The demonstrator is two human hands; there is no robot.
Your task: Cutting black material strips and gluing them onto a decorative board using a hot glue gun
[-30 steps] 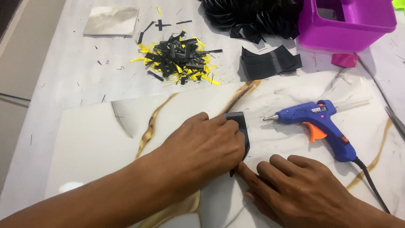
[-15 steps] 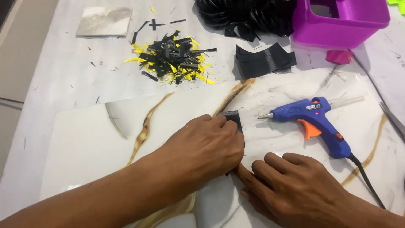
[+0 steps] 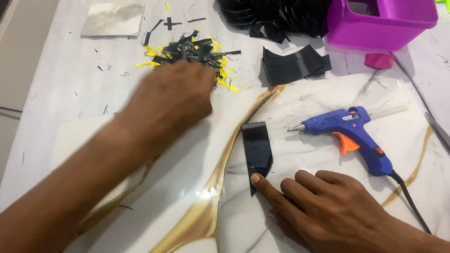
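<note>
Left hand (image 3: 171, 96) lifted off black ribbon piece (image 3: 257, 149), blurred, grip unclear; right hand (image 3: 323, 206) open, fingertip pinning ribbon; glue gun (image 3: 349, 133) beside.

The left hand (image 3: 171, 96) is smeared by motion blur, so its fingers cannot be told apart, and part of the heap of black and yellow scraps (image 3: 192, 51) toward the desk's far edge is hidden behind it. The purple tub (image 3: 375, 28) and the mound of black ribbon pieces (image 3: 276, 16) are cut off by the top edge of the view. The glue gun's cord (image 3: 410, 199) is lost at the lower right, and a metal tool (image 3: 438, 126) at the right edge is shown only in part. The right hand (image 3: 328, 206) covers the pointed near tip of the black ribbon strip (image 3: 257, 147).
</note>
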